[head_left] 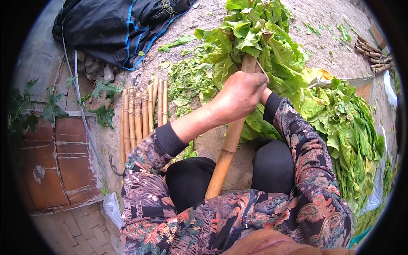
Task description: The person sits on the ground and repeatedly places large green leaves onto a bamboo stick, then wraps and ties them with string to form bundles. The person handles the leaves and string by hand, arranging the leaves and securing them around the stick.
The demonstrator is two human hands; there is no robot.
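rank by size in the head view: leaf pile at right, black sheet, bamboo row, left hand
1. Leaf pile and black sheet: too close to rank
2. Bamboo row
3. Left hand

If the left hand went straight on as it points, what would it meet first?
Probably the green leaves bunched on the pole, just beyond the left hand; depth is unclear.

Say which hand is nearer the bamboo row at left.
Left: the left hand is right of the bamboo row; the right hand, mostly hidden behind the left, is farther right.
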